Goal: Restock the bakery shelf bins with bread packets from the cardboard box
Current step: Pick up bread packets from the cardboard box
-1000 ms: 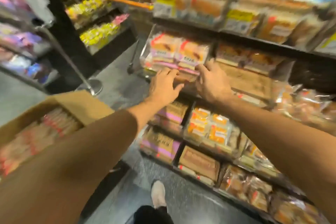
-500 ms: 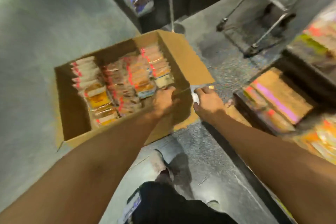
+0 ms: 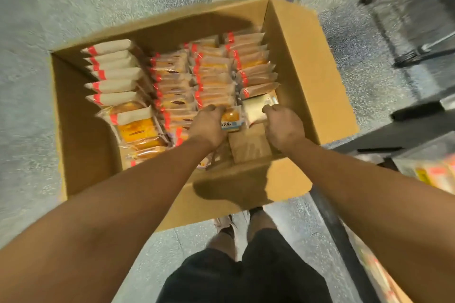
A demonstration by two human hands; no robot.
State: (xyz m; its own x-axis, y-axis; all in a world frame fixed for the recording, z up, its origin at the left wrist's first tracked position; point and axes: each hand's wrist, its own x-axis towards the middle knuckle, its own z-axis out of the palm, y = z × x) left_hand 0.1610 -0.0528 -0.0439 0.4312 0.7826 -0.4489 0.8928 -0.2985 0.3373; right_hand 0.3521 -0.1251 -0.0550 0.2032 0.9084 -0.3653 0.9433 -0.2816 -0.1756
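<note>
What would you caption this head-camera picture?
Both hands, left hand and right hand, reach into the cardboard box of bread packets.

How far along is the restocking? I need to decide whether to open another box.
Done: the cardboard box shows bare gaps along its left and near sides, so some packets are gone. In hand: the left hand and right hand are both down in the box, curled on bread packets at the near end of the rows. Left: several full rows of packets remain, so plenty is still to shelve.
</note>
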